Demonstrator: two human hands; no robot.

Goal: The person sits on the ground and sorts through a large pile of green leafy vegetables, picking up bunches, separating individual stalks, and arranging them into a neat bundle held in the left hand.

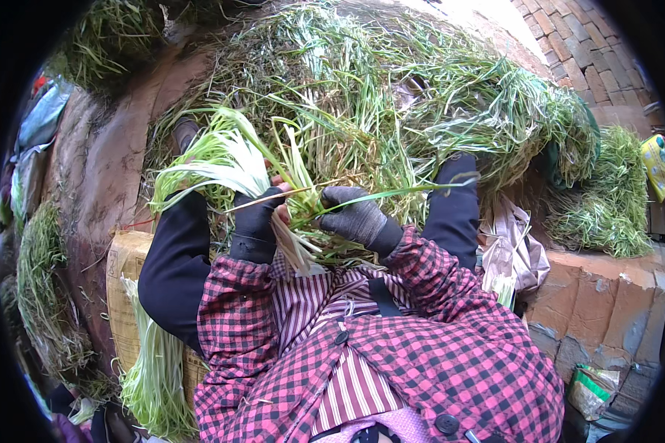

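My left hand (257, 221), in a dark fingerless glove, grips a bunch of pale, chive-like leafy stalks (238, 160). Its white and yellow-green leaves fan out up and to the left, and paler ends (296, 249) stick out below the fist. On the other side my right hand (354, 216), in a grey glove, has its fingers closed around a few greener stalks (305, 207) beside that bunch. One long green leaf crosses over this hand to the right. Both hands are above my lap, between my dark-trousered knees.
A broad heap of loose green stalks (338, 105) spreads in front of me. At left, a sorted pale bundle (155, 376) rests on a yellow printed sack (124, 277). Further piles lie at far left (44, 293) and right (609, 199). A pinkish cloth (512, 243) hangs near my right knee.
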